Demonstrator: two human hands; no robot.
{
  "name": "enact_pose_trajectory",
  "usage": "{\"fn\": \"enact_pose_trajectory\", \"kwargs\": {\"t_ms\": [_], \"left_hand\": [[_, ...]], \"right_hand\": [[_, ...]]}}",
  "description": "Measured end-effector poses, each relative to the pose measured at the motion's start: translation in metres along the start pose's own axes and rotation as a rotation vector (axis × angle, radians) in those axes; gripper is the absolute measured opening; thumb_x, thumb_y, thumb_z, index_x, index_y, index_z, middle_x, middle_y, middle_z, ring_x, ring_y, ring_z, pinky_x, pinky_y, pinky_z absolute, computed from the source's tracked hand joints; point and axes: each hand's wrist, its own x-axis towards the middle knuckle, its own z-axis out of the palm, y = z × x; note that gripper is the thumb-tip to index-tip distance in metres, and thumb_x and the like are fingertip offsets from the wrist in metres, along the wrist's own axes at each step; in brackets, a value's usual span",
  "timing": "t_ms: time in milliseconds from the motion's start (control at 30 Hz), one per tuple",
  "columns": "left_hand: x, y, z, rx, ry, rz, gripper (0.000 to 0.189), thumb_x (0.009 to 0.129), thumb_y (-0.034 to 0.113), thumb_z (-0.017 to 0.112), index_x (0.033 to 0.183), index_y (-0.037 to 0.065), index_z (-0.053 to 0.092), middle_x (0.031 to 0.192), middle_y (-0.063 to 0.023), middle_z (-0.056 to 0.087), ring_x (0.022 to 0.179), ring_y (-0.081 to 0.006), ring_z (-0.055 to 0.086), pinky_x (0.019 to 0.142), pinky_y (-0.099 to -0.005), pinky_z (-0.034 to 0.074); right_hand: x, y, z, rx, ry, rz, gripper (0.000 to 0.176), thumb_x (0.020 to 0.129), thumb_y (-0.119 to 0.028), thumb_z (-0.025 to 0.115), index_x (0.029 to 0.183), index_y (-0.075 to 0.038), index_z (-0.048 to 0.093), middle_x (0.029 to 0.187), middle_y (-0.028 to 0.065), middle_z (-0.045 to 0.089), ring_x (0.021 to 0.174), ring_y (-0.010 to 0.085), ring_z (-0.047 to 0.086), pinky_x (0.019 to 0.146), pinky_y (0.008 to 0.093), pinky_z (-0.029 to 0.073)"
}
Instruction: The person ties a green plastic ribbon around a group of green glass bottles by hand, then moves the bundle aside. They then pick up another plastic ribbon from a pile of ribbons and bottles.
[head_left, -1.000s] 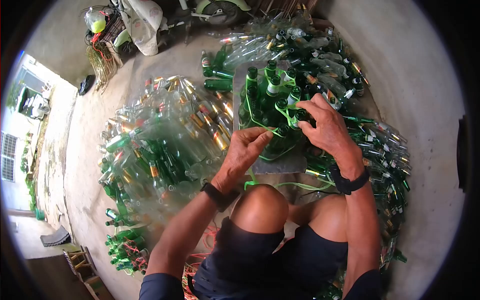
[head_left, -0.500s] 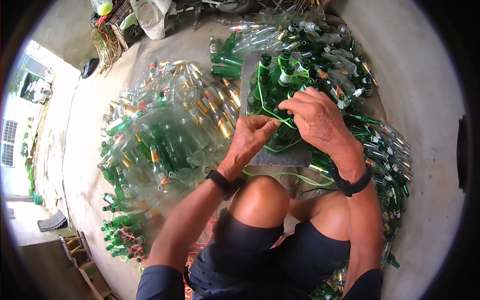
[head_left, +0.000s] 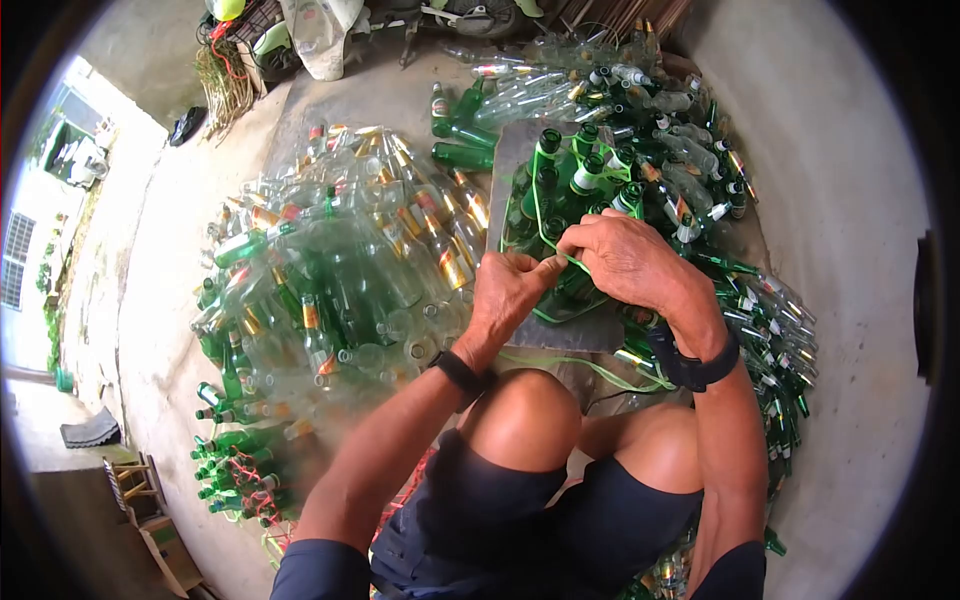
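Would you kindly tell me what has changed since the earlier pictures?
The right hand has moved left from the bottle necks; its fingertips now meet those of the left hand and appear to pinch the green twine too. The left hand still pinches it, and the green glass bottles remain standing, looped together.

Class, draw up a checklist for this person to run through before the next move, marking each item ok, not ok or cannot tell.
1. Left hand pinching the green twine: ok.
2. Right hand gripping it too: cannot tell; its fingertips are partly hidden.
3. Green bottles inside the twine standing upright: ok.
4. Grey board beneath them: ok.
5. Knot at the fingertips: cannot tell; the fingers cover the spot.
6. Loose twine kept away from the knees: not ok.
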Motion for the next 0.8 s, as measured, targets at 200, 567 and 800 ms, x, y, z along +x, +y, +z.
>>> {"fn": "enact_pose_trajectory", "kwargs": {"t_ms": [200, 567, 800], "left_hand": [[0.001, -0.002, 0.005, 0.014, 0.065, 0.020, 0.042, 0.090, 0.037, 0.083, 0.070, 0.000, 0.077, 0.053, 0.0030, 0.057, 0.051, -0.0042, 0.044, 0.045, -0.0285, 0.034], [0.001, -0.007, 0.013, 0.070, 0.126, 0.050, 0.055, 0.088, 0.052, 0.081, 0.066, 0.002, 0.075, 0.048, -0.0106, 0.055, 0.045, -0.0189, 0.049, 0.050, -0.0425, 0.043], [-0.003, -0.003, 0.010, 0.106, 0.137, 0.088, 0.052, 0.089, 0.050, 0.079, 0.071, 0.000, 0.076, 0.056, -0.0157, 0.062, 0.052, -0.0283, 0.059, 0.057, -0.0456, 0.048]], "right_hand": [[0.002, 0.004, -0.005, -0.034, -0.077, -0.045, 0.025, 0.092, -0.008, 0.052, 0.103, -0.011, 0.074, 0.105, 0.0171, 0.071, 0.106, 0.0375, 0.064, 0.094, 0.0475, 0.051], [0.013, -0.011, -0.020, -0.159, -0.250, 0.036, 0.026, 0.092, -0.010, 0.052, 0.101, -0.013, 0.076, 0.106, 0.0166, 0.070, 0.105, 0.0386, 0.066, 0.090, 0.0515, 0.053], [0.011, -0.016, -0.029, -0.337, -0.205, -0.089, 0.017, 0.092, -0.015, 0.058, 0.093, -0.011, 0.075, 0.107, 0.0153, 0.071, 0.099, 0.0370, 0.071, 0.083, 0.0497, 0.056]]}}
